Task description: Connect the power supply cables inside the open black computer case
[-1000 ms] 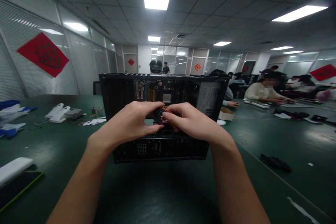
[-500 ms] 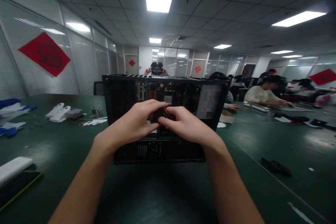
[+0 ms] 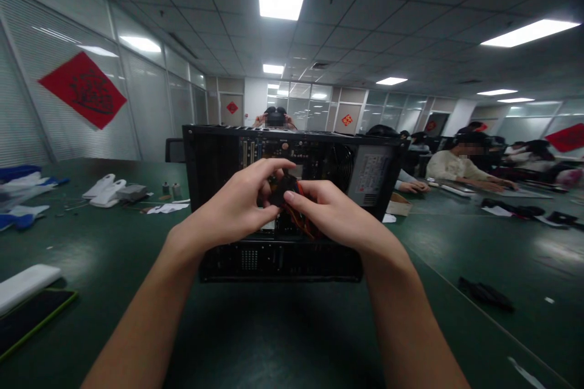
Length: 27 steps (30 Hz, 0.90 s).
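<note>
A black computer case (image 3: 283, 261) with its side open stands on the green table. Inside it show a circuit board (image 3: 250, 152), a round fan (image 3: 341, 161) and a power supply (image 3: 368, 169) with a pale label. In front of the board, my right hand (image 3: 326, 203) pinches a small black part (image 3: 285, 189) with orange and red wires (image 3: 301, 219) hanging from it. My left hand (image 3: 246, 197) curves around the part's left side, thumb and fingers apart; whether its inner fingers touch the part is unclear.
The green table (image 3: 114, 292) holds a white object (image 3: 30, 285) and a dark green-edged slab (image 3: 34, 319) at left. White bags (image 3: 107, 189) and a grey block (image 3: 132, 192) lie farther back. At right are an open box (image 3: 398, 205), black cloth (image 3: 486, 293) and seated people.
My left hand has opened, its thumb and fingertips farther apart. The black part and its wires show more between my hands. The view has shifted slightly.
</note>
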Motion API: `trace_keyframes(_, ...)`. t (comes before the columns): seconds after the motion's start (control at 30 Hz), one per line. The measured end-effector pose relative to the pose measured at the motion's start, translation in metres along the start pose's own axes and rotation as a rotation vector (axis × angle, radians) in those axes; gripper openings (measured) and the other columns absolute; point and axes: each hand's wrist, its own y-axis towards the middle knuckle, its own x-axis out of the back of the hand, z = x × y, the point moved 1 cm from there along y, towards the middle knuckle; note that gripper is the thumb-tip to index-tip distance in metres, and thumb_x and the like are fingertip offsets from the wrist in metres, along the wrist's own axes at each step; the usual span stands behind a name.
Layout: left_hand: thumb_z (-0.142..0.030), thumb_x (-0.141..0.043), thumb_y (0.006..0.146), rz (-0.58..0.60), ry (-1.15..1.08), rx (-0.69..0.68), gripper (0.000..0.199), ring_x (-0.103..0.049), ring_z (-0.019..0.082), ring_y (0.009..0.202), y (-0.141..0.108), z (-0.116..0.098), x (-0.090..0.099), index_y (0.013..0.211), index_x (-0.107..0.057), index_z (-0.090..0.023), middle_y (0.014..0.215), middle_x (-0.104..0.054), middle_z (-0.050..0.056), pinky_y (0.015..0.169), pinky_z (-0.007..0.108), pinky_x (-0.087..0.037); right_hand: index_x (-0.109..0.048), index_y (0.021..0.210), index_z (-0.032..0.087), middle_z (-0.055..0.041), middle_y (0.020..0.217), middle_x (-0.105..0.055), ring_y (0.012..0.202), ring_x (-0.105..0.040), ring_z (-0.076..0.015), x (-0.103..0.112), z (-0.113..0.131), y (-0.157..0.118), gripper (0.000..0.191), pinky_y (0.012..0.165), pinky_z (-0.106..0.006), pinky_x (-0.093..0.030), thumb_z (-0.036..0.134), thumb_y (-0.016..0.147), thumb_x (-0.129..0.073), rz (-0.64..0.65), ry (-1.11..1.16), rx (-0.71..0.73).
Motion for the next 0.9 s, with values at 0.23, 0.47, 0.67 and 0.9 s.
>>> trace_keyframes(0.23,-0.006,-0.058,0.075,-0.024,-0.032,-0.003,0.065,-0.056,0.011,0.073,0.001,-0.005,-0.003,0.136,-0.046,-0.021,0.113,-0.062,0.007,0.066,0.023,-0.05,-0.058,0.079,0.016,0.001,0.065,-0.054,0.057,-0.047,-0.0112,-0.004,0.006,-0.003,0.032,0.051,-0.022,-0.032,0.043,0.094,-0.049,-0.061,-0.081,0.007)
trace_keyframes(0.47,-0.006,-0.059,0.073,-0.075,-0.07,0.021,0.062,-0.057,0.01,0.069,0.003,-0.003,-0.005,0.133,-0.05,-0.02,0.113,-0.061,0.007,0.063,0.023,-0.05,-0.062,0.084,0.014,-0.002,0.074,-0.061,0.067,-0.052,-0.0136,-0.011,0.012,0.0,0.015,0.056,-0.024,-0.034,0.028,0.087,-0.058,-0.195,-0.225,0.064)
trace_keyframes(0.67,-0.012,-0.064,0.075,-0.114,-0.054,-0.006,0.058,-0.055,0.009,0.068,0.002,-0.006,-0.001,0.132,-0.051,-0.02,0.103,-0.062,0.004,0.06,0.021,-0.048,-0.061,0.086,0.015,0.0009,0.072,-0.06,0.064,-0.053,-0.0122,-0.005,0.009,0.002,0.013,0.055,-0.023,-0.038,0.026,0.085,-0.055,-0.144,-0.017,0.077)
trace_keyframes(0.9,-0.026,-0.068,0.081,0.02,-0.101,-0.013,0.058,-0.06,0.012,0.07,-0.002,-0.011,0.009,0.135,-0.049,-0.02,0.081,-0.064,-0.001,0.063,0.022,-0.049,-0.059,0.086,0.015,0.0015,0.07,-0.057,0.059,-0.051,-0.0107,0.003,0.01,-0.007,0.01,0.05,-0.021,-0.037,0.023,0.083,-0.054,-0.015,0.092,-0.019)
